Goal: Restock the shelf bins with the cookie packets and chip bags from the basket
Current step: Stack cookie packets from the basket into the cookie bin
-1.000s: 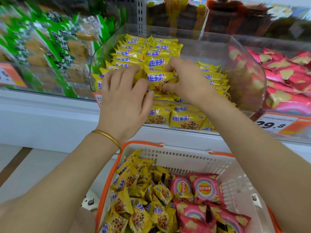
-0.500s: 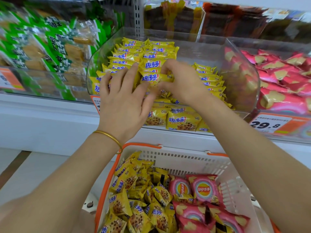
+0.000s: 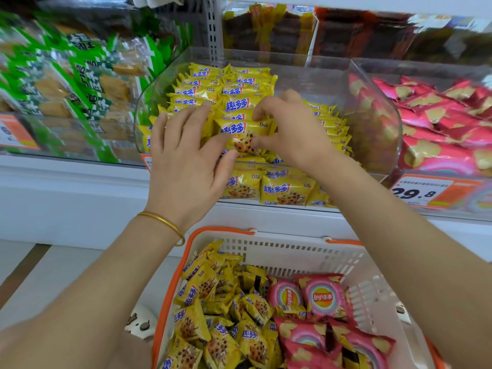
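Two hands work over the middle clear bin (image 3: pixel 314 73) on the shelf. At the shelf's left end, green packets (image 3: pixel 80 83) fill a neighbouring bin. The left hand (image 3: pixel 186 161), a gold bangle (image 3: pixel 165 225) on its wrist, has its grip spread, straight fingers lying on the rows of yellow packets (image 3: pixel 213 89). Just right of it, the right hand (image 3: pixel 295 131) pinches one cookie packet (image 3: pixel 245 129) atop those rows inside the bin. Toward the shelf's right end, pink chip bags (image 3: pixel 439 123) fill the next bin above a price tag (image 3: pixel 420 193). Below the shelf's front edge sits the basket (image 3: pixel 292 249), holding cookie packets (image 3: pixel 213 315) on its left side and chip bags (image 3: pixel 319 302) on its right.
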### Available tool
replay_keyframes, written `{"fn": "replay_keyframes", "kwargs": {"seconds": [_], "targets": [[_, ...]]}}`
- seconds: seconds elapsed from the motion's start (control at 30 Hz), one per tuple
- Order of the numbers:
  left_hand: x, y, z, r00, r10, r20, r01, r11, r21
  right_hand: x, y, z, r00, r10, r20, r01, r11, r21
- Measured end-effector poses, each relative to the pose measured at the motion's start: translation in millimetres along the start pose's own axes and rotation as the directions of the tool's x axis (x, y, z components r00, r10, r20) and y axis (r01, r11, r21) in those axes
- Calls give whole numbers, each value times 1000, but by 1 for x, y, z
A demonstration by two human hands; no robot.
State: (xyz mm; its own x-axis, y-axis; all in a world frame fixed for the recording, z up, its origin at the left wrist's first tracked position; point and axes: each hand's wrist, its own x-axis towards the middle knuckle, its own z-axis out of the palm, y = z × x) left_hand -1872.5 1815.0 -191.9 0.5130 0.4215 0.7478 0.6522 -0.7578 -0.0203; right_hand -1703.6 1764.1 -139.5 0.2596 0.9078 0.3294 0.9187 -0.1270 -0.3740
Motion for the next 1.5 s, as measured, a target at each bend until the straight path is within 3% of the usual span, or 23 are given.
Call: {"fn": "replay_keyframes", "kwargs": {"seconds": [0.13,0.3,0.5,0.87,1.23,1.5], "targets": [[-4,0,-4,1000,26,-5,-26,999,-23,-3,2,1,998,-12,-59,9,999,-48],[-4,2,-1,999,13,40,-14,999,30,3,3,4,999,-20,-38,21,1000,19],[2,6,5,997,-29,66,23,996,82,9,4,4,991,79,-110,-70,994,83],[3,6,6,995,-52,80,46,996,79,10,3,3,998,57,1,-57,996,65],[3,7,-2,998,-23,56,23,1000,13,1,-3,1,990,35,-136,-36,999,-9],[2,8,4,998,-10,55,7,998,57,8,1,5,997,52,-57,-48,997,60]]}}
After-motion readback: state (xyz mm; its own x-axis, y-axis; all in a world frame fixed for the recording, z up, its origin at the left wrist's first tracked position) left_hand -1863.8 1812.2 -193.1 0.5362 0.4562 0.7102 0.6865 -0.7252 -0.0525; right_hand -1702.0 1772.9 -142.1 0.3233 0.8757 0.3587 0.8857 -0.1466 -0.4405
